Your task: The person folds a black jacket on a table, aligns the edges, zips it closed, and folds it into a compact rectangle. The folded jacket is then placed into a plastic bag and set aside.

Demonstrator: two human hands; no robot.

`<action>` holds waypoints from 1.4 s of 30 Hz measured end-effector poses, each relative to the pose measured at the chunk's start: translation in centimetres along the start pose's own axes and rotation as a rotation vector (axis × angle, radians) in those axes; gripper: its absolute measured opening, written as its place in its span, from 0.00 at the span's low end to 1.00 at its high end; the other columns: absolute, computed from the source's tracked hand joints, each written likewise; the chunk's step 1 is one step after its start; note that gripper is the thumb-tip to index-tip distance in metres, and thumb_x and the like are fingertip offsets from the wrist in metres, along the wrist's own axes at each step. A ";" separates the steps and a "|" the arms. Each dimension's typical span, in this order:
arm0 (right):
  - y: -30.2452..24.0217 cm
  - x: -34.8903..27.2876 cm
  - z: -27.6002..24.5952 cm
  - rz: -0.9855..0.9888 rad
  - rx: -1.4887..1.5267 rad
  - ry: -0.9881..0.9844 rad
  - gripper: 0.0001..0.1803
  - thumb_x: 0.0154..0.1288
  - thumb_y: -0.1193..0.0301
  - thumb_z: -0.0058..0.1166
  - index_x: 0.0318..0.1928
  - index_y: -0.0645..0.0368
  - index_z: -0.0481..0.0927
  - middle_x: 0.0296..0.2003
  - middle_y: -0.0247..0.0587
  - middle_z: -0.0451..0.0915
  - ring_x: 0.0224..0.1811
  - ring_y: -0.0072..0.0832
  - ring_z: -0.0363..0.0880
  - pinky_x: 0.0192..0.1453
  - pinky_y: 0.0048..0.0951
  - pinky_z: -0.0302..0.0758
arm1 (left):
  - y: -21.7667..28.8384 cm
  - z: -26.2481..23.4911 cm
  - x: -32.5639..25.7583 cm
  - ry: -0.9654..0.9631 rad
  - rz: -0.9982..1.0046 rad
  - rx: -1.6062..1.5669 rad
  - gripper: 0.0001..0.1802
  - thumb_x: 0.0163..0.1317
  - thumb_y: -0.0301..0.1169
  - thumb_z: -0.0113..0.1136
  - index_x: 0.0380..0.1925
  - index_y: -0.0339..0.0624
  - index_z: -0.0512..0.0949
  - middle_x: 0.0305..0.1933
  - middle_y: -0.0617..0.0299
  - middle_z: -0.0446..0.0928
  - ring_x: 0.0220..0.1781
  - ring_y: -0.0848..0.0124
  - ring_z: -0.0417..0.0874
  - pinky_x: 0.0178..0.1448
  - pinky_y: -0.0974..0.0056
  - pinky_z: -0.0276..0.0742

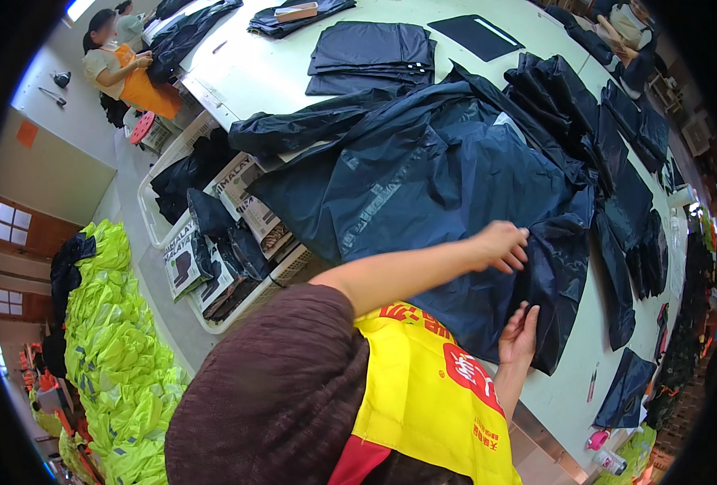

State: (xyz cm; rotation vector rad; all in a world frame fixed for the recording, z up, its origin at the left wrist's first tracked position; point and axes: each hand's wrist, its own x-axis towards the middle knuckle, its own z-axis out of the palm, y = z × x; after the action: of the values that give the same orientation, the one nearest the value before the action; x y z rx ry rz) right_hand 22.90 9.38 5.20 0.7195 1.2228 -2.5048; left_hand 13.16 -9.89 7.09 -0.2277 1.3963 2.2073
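Hands meet on the dark jacket (439, 186): left hand (501, 245) fingers curled gripping fabric, right hand (520, 335) fingers flat, open.

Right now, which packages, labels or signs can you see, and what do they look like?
Printed cardboard boxes: in white crates left of the table, pale with dark lettering.
Orange sign: small square on the left wall.
Red emblem: on the yellow apron, near edge.

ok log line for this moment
left hand on jacket | right hand at its hem | jacket spread on table
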 end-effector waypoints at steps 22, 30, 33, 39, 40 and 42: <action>1.8 1.4 0.7 0.193 0.438 -0.286 0.13 0.70 0.58 0.46 0.41 0.54 0.76 0.45 0.39 0.81 0.47 0.28 0.80 0.40 0.25 0.77 | 18.0 -10.2 -11.8 0.570 0.058 1.153 0.22 0.51 0.34 0.60 0.44 0.32 0.74 0.31 0.54 0.78 0.31 0.65 0.80 0.34 0.62 0.76; 3.0 1.9 3.9 0.002 0.045 -0.271 0.11 0.62 0.61 0.58 0.40 0.52 0.79 0.38 0.31 0.79 0.48 0.21 0.73 0.62 0.26 0.62 | -5.4 -1.5 0.2 0.183 0.091 0.352 0.28 0.65 0.39 0.52 0.61 0.37 0.62 0.45 0.48 0.76 0.47 0.61 0.78 0.48 0.61 0.75; 3.4 3.4 1.6 0.027 -0.466 -0.072 0.16 0.61 0.57 0.57 0.42 0.55 0.79 0.38 0.32 0.79 0.46 0.23 0.73 0.53 0.28 0.68 | -5.7 -1.7 -2.5 0.066 -0.105 0.078 0.26 0.69 0.42 0.47 0.61 0.40 0.63 0.46 0.53 0.75 0.50 0.66 0.77 0.48 0.64 0.76; 6.1 5.8 -0.8 -0.262 -0.683 -0.023 0.22 0.61 0.56 0.53 0.49 0.60 0.77 0.47 0.36 0.77 0.48 0.31 0.72 0.52 0.29 0.68 | -4.9 -3.9 -10.6 0.031 -0.292 0.177 0.18 0.68 0.42 0.48 0.46 0.40 0.75 0.42 0.56 0.77 0.44 0.67 0.81 0.46 0.64 0.79; 6.9 7.7 -2.6 -0.067 -0.526 -0.046 0.22 0.62 0.55 0.53 0.48 0.59 0.77 0.48 0.36 0.76 0.49 0.33 0.72 0.54 0.30 0.67 | -4.3 -3.9 -11.8 0.065 -0.392 0.221 0.17 0.69 0.41 0.47 0.46 0.39 0.76 0.37 0.58 0.78 0.39 0.70 0.81 0.45 0.67 0.79; 6.0 6.2 -1.3 -0.011 -0.429 -0.118 0.20 0.63 0.56 0.52 0.47 0.59 0.77 0.48 0.35 0.77 0.50 0.34 0.72 0.56 0.31 0.66 | -4.8 -4.8 -13.5 0.116 -0.452 0.225 0.17 0.70 0.40 0.46 0.45 0.39 0.76 0.37 0.57 0.78 0.38 0.71 0.81 0.45 0.70 0.79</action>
State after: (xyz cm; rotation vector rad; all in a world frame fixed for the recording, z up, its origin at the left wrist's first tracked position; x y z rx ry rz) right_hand 20.67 6.62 -2.77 0.4492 1.6428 -2.1440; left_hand 26.51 -16.99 6.53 -0.5394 1.4703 1.6792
